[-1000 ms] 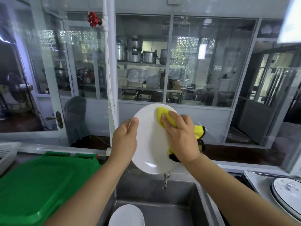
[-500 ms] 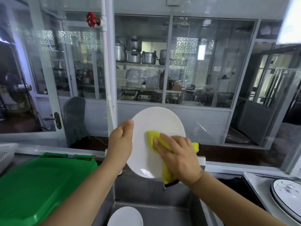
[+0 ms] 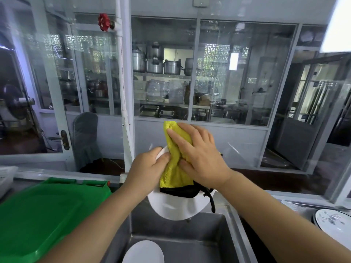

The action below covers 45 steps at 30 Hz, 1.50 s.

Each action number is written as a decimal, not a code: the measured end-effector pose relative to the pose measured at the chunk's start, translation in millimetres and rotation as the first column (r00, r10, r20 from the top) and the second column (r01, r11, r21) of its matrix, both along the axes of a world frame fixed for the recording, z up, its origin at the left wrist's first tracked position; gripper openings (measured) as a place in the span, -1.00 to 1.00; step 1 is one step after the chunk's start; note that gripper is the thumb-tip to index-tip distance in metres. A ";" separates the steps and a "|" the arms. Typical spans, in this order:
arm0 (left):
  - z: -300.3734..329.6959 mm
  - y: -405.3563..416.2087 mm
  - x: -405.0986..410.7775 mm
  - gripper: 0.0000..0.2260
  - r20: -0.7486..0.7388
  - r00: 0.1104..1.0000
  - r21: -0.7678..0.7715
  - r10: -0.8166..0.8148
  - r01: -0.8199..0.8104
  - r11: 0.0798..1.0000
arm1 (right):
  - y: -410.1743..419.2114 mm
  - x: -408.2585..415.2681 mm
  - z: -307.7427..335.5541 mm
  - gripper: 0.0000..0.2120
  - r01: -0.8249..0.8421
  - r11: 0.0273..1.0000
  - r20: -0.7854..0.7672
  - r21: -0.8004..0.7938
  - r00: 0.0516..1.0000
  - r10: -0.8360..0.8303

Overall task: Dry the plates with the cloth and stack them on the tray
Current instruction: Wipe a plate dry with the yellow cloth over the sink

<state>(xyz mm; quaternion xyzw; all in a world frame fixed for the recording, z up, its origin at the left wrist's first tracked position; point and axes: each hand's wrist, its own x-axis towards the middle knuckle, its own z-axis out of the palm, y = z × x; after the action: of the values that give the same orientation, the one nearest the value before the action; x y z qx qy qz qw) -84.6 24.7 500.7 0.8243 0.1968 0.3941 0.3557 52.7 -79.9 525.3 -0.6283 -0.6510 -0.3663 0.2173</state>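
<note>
We're at a steel sink (image 3: 171, 230) set in a steel surface (image 3: 296, 207), facing a glass partition (image 3: 228, 73). Behind the glass: shelves with metal pots (image 3: 155, 61), stacked containers and trays. White pipe (image 3: 121, 73) runs up the partition with a red valve (image 3: 103, 21) near the top. Green lid (image 3: 41, 215) sits left of the sink. A white plate (image 3: 144, 252) lies in the basin at the bottom edge. Far right on the surface, a patterned plate (image 3: 332, 223); we can't tell what it sits on.

Our left hand (image 3: 146, 171) grips the left rim of the held plate (image 3: 174, 207), fingers curled round the edge, thumb side touching the cloth. The plate is up over the sink, tilted toward us, its upper part mostly covered. The cloth (image 3: 176, 160) is yellow with a black edge and a black loop hanging at the lower right. Our right hand (image 3: 199, 154) presses the cloth flat on the plate, fingers spread and near straight, thumb tucked into a fold of the cloth; not clenched.
</note>
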 end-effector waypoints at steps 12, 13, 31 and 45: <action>2.6 0.2 -15.9 -0.72 0.116 0.993 0.166 0.024 -0.043 0.985 | -27.0 52.0 -13.8 -0.79 -0.006 1.000 -0.731 -0.011 0.682 -0.004; 3.3 0.5 -15.8 -0.70 0.104 0.994 0.192 0.020 -0.040 0.981 | -28.0 51.3 -10.7 -0.79 -0.017 0.999 -0.734 -0.046 0.679 -0.022; 9.1 -2.4 -12.5 -0.64 0.210 0.978 0.255 0.010 -0.064 0.965 | -39.7 39.3 14.1 -0.88 -0.133 0.991 -0.876 -0.022 0.480 0.045; 22.7 24.9 7.6 -0.82 -0.178 0.975 0.099 -0.132 0.151 0.984 | -46.0 44.7 -6.2 -0.97 -0.099 0.979 -0.793 -0.177 0.603 -0.082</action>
<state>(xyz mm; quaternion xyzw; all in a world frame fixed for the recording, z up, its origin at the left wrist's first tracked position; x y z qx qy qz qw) -77.0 49.6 523.4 0.8856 0.1450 0.3061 0.3178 97.4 -125.9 519.1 -0.7410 -0.5225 0.0214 0.4212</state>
